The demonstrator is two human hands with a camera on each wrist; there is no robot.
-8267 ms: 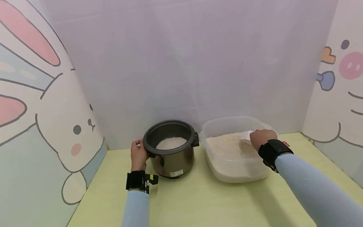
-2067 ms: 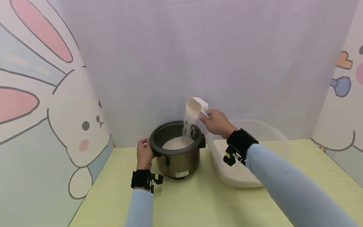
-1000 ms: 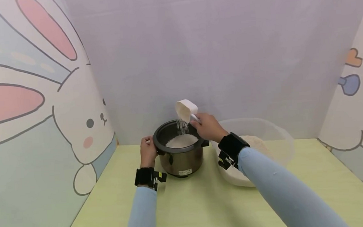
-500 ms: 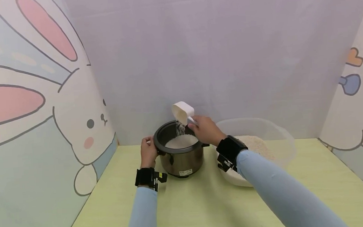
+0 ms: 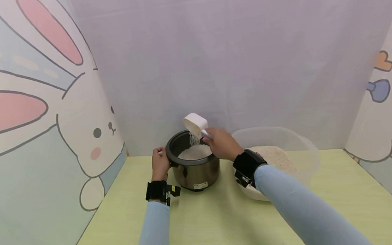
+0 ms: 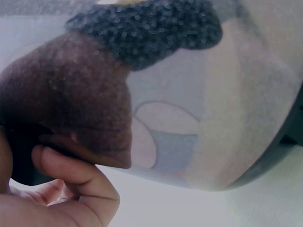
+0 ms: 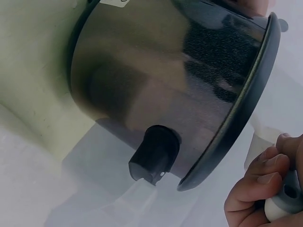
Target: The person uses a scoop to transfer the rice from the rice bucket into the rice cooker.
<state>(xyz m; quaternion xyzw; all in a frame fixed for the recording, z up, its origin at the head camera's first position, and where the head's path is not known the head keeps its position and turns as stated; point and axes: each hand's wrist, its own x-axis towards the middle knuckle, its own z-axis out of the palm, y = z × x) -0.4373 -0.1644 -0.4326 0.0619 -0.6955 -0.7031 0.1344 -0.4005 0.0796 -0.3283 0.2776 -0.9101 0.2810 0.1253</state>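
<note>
A rice cooker (image 5: 197, 177) with a dark rim and bronze-coloured body stands on the table, white rice (image 5: 195, 152) inside it. My left hand (image 5: 159, 166) grips its left side handle; in the left wrist view, curled fingers (image 6: 83, 182) lie around the black handle (image 6: 26, 158). My right hand (image 5: 223, 144) holds a white scoop (image 5: 196, 122) by its handle, tipped above the cooker's opening. Grains fall from it into the pot. In the right wrist view, the fingers (image 7: 255, 189) curl round the grey-and-white handle end (image 7: 284, 198), and the cooker's other handle (image 7: 155, 153) juts out.
Right of the cooker stands a translucent plastic tub (image 5: 276, 132) with rice (image 5: 273, 158) in it, partly hidden behind my right forearm. A pale curtain (image 5: 246, 58) hangs behind the table (image 5: 203, 228), and cartoon-printed panels (image 5: 91, 145) flank it.
Earlier, the scoop was in the tub's rice; my right hand has since brought it over the cooker and tipped it. Lately it moved slightly left and lower. My left hand keeps its hold.
</note>
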